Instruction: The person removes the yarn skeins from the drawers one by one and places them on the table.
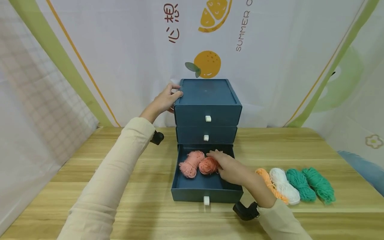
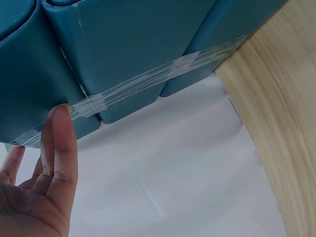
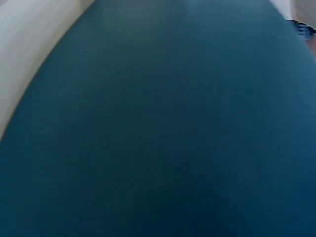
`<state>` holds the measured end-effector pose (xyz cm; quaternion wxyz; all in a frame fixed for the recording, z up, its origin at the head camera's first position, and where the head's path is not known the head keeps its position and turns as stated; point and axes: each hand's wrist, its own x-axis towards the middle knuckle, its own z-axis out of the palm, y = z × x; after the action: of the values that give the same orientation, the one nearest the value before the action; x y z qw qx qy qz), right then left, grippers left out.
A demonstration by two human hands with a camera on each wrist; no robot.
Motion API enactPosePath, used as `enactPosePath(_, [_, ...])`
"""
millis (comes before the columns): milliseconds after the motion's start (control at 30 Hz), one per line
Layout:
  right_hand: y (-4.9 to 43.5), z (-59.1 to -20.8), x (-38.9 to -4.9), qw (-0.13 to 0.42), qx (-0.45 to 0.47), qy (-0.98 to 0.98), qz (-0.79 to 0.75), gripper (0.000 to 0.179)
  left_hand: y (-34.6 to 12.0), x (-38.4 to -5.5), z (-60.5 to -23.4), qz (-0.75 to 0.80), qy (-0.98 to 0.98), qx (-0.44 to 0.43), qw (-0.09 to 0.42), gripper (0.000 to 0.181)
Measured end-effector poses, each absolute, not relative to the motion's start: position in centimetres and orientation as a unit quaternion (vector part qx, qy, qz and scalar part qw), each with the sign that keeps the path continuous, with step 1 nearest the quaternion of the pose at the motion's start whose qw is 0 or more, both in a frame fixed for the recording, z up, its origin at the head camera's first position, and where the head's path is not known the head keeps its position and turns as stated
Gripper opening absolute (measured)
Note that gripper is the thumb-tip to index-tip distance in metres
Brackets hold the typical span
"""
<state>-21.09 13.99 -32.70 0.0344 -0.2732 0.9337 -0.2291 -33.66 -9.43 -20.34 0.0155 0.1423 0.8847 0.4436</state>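
A dark blue drawer cabinet (image 1: 207, 115) stands on the table, its bottom drawer (image 1: 207, 196) pulled out. My left hand (image 1: 165, 98) rests on the cabinet's upper left edge; in the left wrist view its fairly straight fingers (image 2: 63, 143) touch the side wall beside clear tape (image 2: 133, 84). Inside the drawer lie a pink yarn skein (image 1: 191, 164) and, right of it, a red-orange yarn skein (image 1: 207, 166). My right hand (image 1: 232, 168) reaches in from the right, its fingers curled over the red-orange skein and partly covering it. Blue plastic (image 3: 158, 123) fills most of the right wrist view.
Right of the drawer lie an orange skein (image 1: 267, 181), a white skein (image 1: 284, 186) and two green skeins (image 1: 301, 185) in a row on the wooden table (image 1: 135, 213). A printed curtain (image 1: 135, 60) hangs close behind the cabinet. White pulls (image 1: 206, 200) stick out from the drawer fronts.
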Motion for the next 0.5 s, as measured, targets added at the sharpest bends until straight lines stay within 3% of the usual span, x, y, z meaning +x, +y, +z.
enactPosePath(200, [13.71,-33.04,-20.85,0.062,-0.265,0.943,-0.192,0.046,-9.5,-33.53,-20.26,0.442,0.886,0.139,0.019,0.051])
enactPosePath(500, [13.63,-32.94,-20.57,0.067,-0.263,0.944,-0.187,0.023,-9.35,-33.46,-20.18,0.443,0.885,0.139,0.018,0.052])
